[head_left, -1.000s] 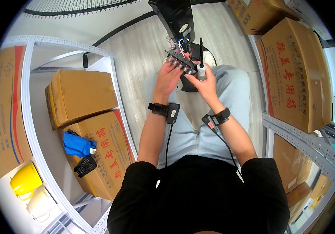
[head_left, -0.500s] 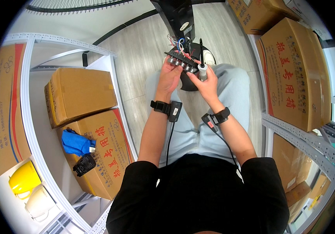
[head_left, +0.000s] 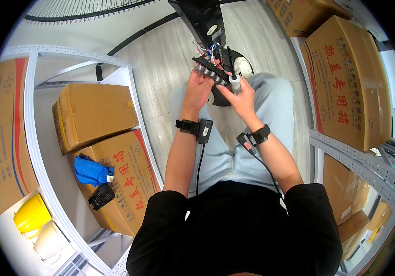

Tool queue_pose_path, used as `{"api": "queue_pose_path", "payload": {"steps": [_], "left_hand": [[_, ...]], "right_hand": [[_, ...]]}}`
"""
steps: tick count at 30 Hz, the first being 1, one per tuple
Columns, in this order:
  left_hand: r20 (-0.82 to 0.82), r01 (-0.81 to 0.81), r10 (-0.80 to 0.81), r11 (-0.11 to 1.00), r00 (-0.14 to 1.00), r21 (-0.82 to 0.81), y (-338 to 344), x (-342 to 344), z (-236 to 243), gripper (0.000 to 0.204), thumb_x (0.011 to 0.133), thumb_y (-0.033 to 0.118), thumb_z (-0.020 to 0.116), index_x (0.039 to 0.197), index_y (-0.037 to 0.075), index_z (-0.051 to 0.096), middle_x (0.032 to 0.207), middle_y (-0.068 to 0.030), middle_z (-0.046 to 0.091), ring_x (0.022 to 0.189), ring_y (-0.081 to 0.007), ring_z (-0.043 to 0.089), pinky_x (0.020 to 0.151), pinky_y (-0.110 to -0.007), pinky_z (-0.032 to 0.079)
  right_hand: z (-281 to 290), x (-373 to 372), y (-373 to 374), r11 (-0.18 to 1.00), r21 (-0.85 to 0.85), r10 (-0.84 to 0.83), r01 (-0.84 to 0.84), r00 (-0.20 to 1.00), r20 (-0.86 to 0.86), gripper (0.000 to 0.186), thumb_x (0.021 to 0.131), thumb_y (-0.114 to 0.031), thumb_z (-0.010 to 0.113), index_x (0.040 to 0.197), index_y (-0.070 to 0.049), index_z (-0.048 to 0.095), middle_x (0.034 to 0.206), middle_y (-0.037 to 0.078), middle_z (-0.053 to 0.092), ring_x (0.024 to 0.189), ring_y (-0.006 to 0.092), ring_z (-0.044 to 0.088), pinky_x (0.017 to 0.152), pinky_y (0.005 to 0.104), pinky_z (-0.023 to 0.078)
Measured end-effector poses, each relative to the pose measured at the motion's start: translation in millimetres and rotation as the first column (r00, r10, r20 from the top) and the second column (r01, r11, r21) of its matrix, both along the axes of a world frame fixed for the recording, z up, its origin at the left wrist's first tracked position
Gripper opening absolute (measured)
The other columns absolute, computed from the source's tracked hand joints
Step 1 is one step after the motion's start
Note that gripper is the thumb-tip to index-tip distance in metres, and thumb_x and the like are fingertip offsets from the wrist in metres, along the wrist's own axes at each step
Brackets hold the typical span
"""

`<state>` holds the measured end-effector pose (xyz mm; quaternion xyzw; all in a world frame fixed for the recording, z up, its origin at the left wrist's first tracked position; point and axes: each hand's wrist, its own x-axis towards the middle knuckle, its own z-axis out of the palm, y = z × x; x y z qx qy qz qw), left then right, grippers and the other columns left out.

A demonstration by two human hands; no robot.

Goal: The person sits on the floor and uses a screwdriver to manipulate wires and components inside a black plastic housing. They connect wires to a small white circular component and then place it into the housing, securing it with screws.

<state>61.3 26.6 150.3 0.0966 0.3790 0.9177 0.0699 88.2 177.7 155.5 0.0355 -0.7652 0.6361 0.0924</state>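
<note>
My left hand (head_left: pixel 197 95) is closed around the left end of a black switch panel (head_left: pixel 212 69) with a row of silver round-edged buttons. Thin red, white and blue wires (head_left: pixel 213 48) run from the panel up to the opened lower end of a black fan column (head_left: pixel 201 20). A screwdriver (head_left: pixel 235 85) with a grey-white handle is gripped in my right hand (head_left: pixel 243 102), its dark shaft pointing away from me. My right thumb reaches to the panel's right end. Whether the screwdriver touches the panel cannot be made out.
Below the column, a round black base (head_left: pixel 222 98) rests on the floor between my legs. A wire fan grille (head_left: pixel 82 17) spans the upper left. Shelves at both sides carry cartons (head_left: pixel 98 110). On one lie a blue cloth (head_left: pixel 91 170) and a black ribbed part (head_left: pixel 101 196). Mugs (head_left: pixel 33 214) stand lower left.
The view has shifted slightly. The fan column and the screwdriver shaft sit a little further left, while both hands keep their holds.
</note>
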Motion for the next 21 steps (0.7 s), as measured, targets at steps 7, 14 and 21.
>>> {"api": "queue_pose_path", "payload": {"steps": [7, 14, 21], "left_hand": [[0.032, 0.002, -0.001, 0.999, 0.999, -0.053, -2.5, 0.6, -4.8, 0.078, 0.078, -0.005, 0.069, 0.144, 0.008, 0.029, 0.139, -0.0200, 0.043, 0.126, -0.0337, 0.048, 0.108, -0.049, 0.039], [0.023, -0.062, 0.066, 0.989, 0.998, -0.134, -1.5, 1.3, -6.8, 0.079, 0.076, -0.008, 0.070, 0.141, 0.012, 0.029, 0.138, -0.0195, 0.044, 0.124, -0.0322, 0.049, 0.107, -0.048, 0.040], [-0.030, -0.126, 0.122, 0.971, 0.992, -0.201, -3.0, 1.5, -8.5, 0.064, 0.078, -0.008, 0.070, 0.128, 0.010, 0.036, 0.123, -0.0169, 0.055, 0.115, -0.0302, 0.056, 0.102, -0.046, 0.045]], "right_hand": [[1.3, 0.0, 1.1, 1.000, 0.016, -0.008, 0.007, 0.997, 0.073, 0.045, 0.075, -0.023, 0.080, 0.113, -0.003, 0.065, 0.098, 0.011, 0.069, 0.087, 0.0201, 0.067, 0.078, 0.0310, 0.051], [1.9, 0.9, 0.3, 0.999, -0.038, -0.030, 0.032, 0.998, 0.055, 0.053, 0.076, -0.023, 0.080, 0.119, -0.004, 0.057, 0.095, 0.010, 0.070, 0.085, 0.0176, 0.067, 0.075, 0.0306, 0.052], [3.9, 2.1, 0.7, 1.000, 0.002, -0.012, 0.012, 0.995, 0.097, 0.045, 0.077, -0.025, 0.081, 0.111, -0.005, 0.061, 0.083, 0.003, 0.067, 0.074, 0.0096, 0.061, 0.071, 0.0269, 0.049]]}}
